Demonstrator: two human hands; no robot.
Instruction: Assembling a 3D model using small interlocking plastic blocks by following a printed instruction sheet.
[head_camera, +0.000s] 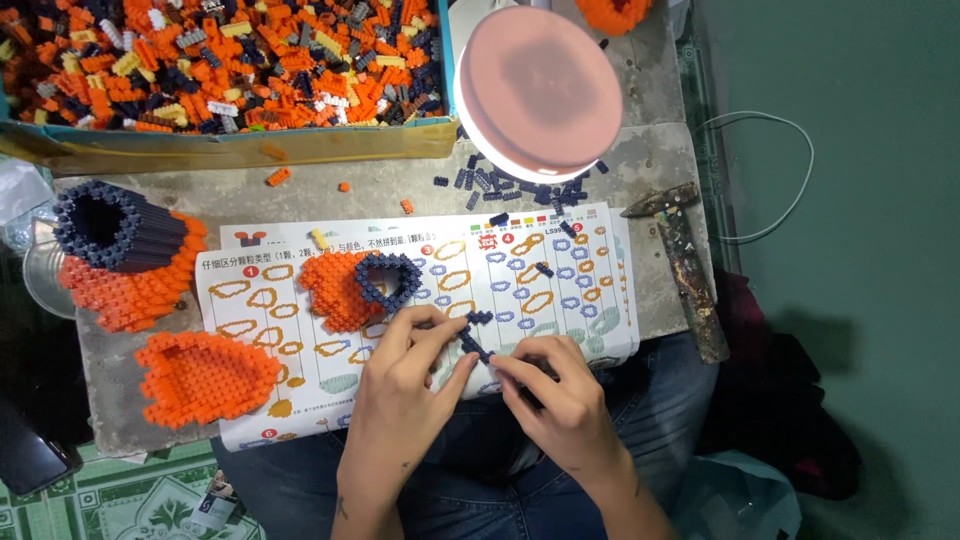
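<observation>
Dark navy brick strip (476, 336), thin and crooked, sits between both hands over the near edge of the instruction sheet (560, 300). Left hand (400, 375) pinches its upper part w/ thumb and forefinger nearly closed on it; other fingers curl loosely. Right hand (560, 395) grips the lower end, fingertips closed tight around it.

Concrete slab table (650, 160) is narrow. Its near edge runs just under the sheet, w/ the person's jeans (500, 480) below. Right edge lies close to a rusty hammer (680, 250), which lies along that side; green floor beyond. Left edge is crowded.

Counts: 1 cardboard tray (230, 145) of loose orange, navy, yellow and grey bricks, filling the far left. 1 round pink lamp head (538, 90), lit, hanging over the far centre. 3 built pieces: a navy tube w/ orange base (120, 255) at left, a flat orange shell (205, 375) near the front-left corner, and an orange piece w/ a navy heart-shaped ring (360, 285) on the sheet, just beyond the left hand. Scattered navy bricks (520, 185) lie under the lamp; too many to count. A few single orange bricks (278, 177) lie apart on bare concrete.

Free room: mostly the sheet's right half.
</observation>
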